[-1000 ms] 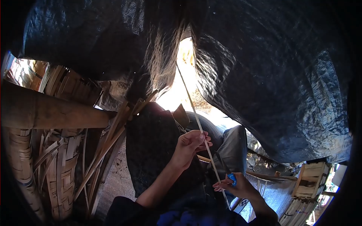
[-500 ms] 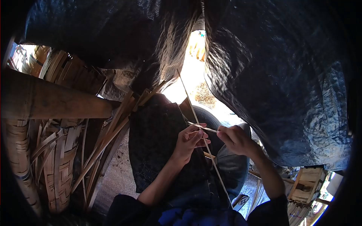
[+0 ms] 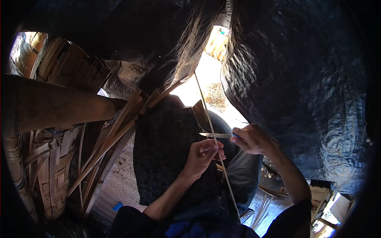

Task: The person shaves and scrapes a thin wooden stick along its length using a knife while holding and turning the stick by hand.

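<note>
A long thin strip of what looks like bamboo (image 3: 228,180) runs slantwise from the bright gap down to my lap. My left hand (image 3: 201,158) pinches it near its middle, thumb against fingers. In my right hand (image 3: 254,139) is a knife (image 3: 216,135), its handle mostly hidden by my closed fingers, with a bit of blue showing. The pale blade points left and crosses the strip just above my left fingertips. Whether the edge cuts into the strip I cannot tell. A dark cloth (image 3: 166,150) covers my lap beneath both hands.
On the left, a thick bamboo pole (image 3: 59,104) juts in above woven bamboo baskets (image 3: 59,174). Several split slats (image 3: 105,152) lean beside my knee. Dark plastic sheeting (image 3: 293,79) hangs ahead and to the right, around a sunlit gap. A blue scrap (image 3: 117,206) lies on the ground.
My right hand has moved slightly up and right, and the blade now shows plainly across the strip. My left hand has closed its fingers more and sits a little lower on the strip.
</note>
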The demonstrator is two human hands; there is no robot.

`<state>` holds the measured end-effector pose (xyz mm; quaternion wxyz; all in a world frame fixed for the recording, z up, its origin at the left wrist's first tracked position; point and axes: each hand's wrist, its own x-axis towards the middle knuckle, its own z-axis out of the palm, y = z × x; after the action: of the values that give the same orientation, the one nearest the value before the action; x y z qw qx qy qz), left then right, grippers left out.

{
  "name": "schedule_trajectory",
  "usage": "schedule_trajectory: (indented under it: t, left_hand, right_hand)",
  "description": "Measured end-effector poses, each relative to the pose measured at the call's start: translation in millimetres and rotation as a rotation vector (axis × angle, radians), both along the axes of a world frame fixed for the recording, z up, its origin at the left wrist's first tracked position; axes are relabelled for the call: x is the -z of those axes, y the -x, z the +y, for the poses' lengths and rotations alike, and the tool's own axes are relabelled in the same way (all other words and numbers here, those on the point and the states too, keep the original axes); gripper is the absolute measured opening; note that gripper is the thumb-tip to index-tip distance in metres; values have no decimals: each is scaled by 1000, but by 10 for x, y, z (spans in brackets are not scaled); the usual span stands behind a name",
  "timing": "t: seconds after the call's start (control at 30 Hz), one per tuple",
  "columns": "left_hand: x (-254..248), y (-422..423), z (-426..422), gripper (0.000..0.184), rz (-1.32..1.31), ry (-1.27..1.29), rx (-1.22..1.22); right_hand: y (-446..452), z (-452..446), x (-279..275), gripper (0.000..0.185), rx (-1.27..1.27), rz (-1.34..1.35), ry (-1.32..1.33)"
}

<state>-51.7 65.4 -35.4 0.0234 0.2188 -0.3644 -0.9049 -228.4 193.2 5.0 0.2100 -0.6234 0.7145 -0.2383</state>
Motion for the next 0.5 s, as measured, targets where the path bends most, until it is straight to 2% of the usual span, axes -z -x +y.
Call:
schedule_trajectory:
  t: [0.1, 0.3, 0.5]
  left_hand:
    - [-9, -26, -4, 17, 1, 19, 8]
    - [-43, -93, -5, 18, -53, 51, -5]
    - [-14, -117, -4, 17, -60, 72, -54]
  right_hand:
    - [-18, -14, 78, 27, 25, 44, 114]
    - [-59, -76, 62, 32, 11, 159, -66]
    - [-81, -135, 230, 36, 20, 155, 17]
